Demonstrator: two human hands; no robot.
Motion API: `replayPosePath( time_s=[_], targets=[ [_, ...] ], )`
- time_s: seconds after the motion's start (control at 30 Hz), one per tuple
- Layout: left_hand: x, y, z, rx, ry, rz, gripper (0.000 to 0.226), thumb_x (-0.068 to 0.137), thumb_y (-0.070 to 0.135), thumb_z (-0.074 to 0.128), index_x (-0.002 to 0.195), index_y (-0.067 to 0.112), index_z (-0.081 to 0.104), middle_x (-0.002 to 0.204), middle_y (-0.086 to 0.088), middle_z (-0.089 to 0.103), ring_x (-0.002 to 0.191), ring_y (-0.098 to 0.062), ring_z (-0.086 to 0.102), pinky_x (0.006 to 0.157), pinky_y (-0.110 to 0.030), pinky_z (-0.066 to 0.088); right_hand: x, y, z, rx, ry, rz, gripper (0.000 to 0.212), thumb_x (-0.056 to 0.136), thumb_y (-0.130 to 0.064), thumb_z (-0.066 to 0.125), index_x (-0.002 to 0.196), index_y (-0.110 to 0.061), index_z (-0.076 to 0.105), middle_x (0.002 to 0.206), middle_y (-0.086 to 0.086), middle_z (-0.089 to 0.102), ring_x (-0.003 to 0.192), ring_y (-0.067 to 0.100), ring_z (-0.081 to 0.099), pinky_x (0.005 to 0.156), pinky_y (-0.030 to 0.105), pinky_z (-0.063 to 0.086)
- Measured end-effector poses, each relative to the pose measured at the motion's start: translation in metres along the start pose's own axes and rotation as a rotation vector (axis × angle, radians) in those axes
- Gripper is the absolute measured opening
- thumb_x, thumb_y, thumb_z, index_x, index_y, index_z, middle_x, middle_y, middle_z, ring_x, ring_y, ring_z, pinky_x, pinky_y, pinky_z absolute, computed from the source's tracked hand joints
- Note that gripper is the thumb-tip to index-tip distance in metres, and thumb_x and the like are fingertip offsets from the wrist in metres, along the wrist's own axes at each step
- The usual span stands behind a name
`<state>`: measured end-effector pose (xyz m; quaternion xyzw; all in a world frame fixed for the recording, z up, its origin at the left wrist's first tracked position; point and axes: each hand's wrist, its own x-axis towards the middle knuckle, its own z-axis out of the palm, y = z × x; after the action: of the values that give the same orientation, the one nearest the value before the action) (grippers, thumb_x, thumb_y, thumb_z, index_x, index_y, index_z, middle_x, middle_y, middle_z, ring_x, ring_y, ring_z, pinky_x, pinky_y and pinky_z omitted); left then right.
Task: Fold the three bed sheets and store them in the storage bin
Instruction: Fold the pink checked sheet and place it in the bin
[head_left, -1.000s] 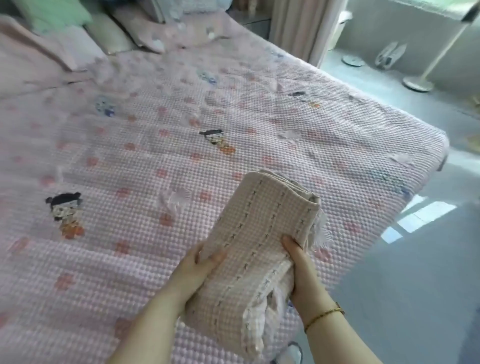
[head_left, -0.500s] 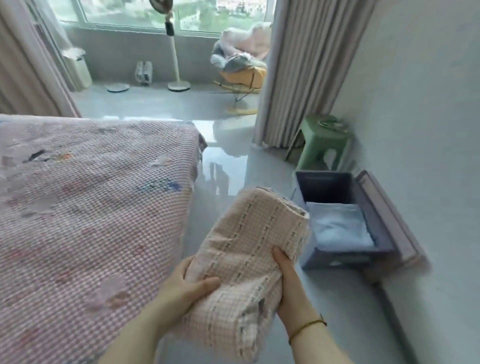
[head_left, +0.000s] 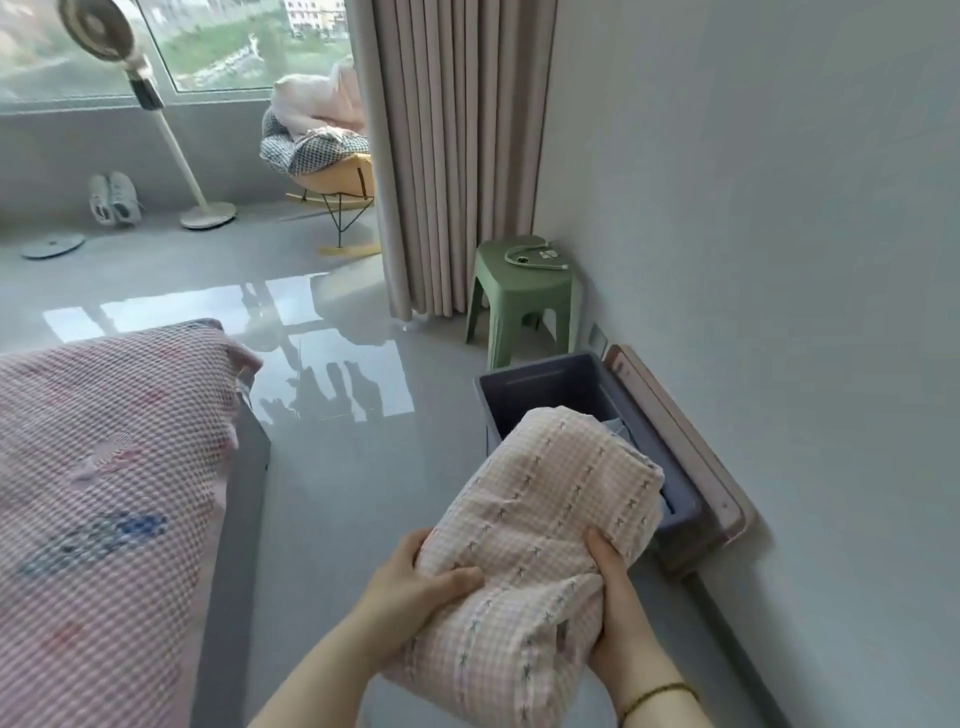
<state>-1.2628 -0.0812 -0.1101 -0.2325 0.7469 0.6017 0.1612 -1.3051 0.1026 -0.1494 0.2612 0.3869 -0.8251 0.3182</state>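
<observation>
Head view: both hands' grip holds folded sheet (head_left: 540, 525) above bin (head_left: 540, 387).

- No legible text, brand, number or sign anywhere.
- Small white label on the green stool (head_left: 521, 291), well beyond the right hand (head_left: 613, 597), too small and blurred to read.
</observation>
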Motion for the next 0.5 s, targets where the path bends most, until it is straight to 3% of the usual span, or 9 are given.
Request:
replayPosePath(
  time_s=[0.07, 0.17, 0.27, 0.33, 0.4, 0.5],
  targets=[
    [0.033, 0.007, 0.0, 0.027, -0.056, 0.018, 0.094, 0.027, 0.061, 0.062, 0.114, 0.03, 0.046, 0.108, 0.008, 0.057, 0.1, -0.01, 0.054, 0.084, -0.023, 0.037, 0.021, -0.013, 0.001, 0.025, 0.022, -0.02, 0.068, 0.062, -0.048, 0.058, 0.117, -0.008, 0.052, 0.116, 0.02, 0.059, 0.107, 0.037, 0.055, 0.081, 0.045, 0.046],
    [0.095, 0.024, -0.008, 0.11, -0.15, -0.015, 0.089, 0.04, 0.059, 0.063, 0.121, 0.031, 0.042, 0.112, 0.008, 0.055, 0.103, -0.01, 0.052, 0.087, -0.021, 0.036, 0.068, -0.037, 0.01, 0.066, 0.093, -0.066, 0.063, 0.065, -0.043, 0.055, 0.116, -0.008, 0.053, 0.11, 0.018, 0.062, 0.102, 0.035, 0.057, 0.077, 0.043, 0.046],
    [0.175, 0.044, -0.019, 0.241, -0.203, 0.009, 0.074, 0.069, 0.053, 0.058, 0.135, 0.03, 0.033, 0.124, 0.007, 0.048, 0.112, -0.011, 0.047, 0.094, -0.023, 0.034, 0.13, -0.057, 0.028, 0.064, 0.22, -0.119, 0.076, 0.061, -0.046, 0.064, 0.126, -0.011, 0.05, 0.119, 0.017, 0.06, 0.107, 0.035, 0.056, 0.081, 0.043, 0.047],
    [0.22, 0.056, -0.024, 0.362, -0.221, 0.019, 0.06, 0.089, 0.041, 0.049, 0.142, 0.026, 0.025, 0.141, 0.005, 0.037, 0.127, -0.014, 0.039, 0.107, -0.027, 0.029, 0.166, -0.068, 0.04, 0.042, 0.304, -0.185, 0.1, 0.039, -0.053, 0.082, 0.126, -0.016, 0.052, 0.12, 0.012, 0.061, 0.109, 0.034, 0.057, 0.09, 0.047, 0.047],
    [0.256, 0.07, -0.024, 0.499, -0.271, 0.067, 0.058, 0.093, 0.04, 0.045, 0.144, 0.026, 0.022, 0.15, 0.004, 0.022, 0.136, -0.014, 0.029, 0.113, -0.027, 0.022, 0.198, -0.077, 0.047, 0.051, 0.383, -0.227, 0.109, 0.028, -0.055, 0.086, 0.125, -0.018, 0.054, 0.119, 0.009, 0.063, 0.108, 0.032, 0.059, 0.093, 0.049, 0.046],
    [0.298, 0.091, -0.015, 0.671, -0.455, 0.127, 0.074, 0.074, 0.066, 0.046, 0.14, 0.036, 0.029, 0.153, 0.01, 0.01, 0.141, -0.011, 0.016, 0.116, -0.028, 0.016, 0.241, -0.088, 0.055, 0.092, 0.493, -0.278, 0.071, 0.06, -0.041, 0.074, 0.123, -0.013, 0.056, 0.115, 0.01, 0.064, 0.102, 0.032, 0.061, 0.09, 0.049, 0.048]
  ],
)
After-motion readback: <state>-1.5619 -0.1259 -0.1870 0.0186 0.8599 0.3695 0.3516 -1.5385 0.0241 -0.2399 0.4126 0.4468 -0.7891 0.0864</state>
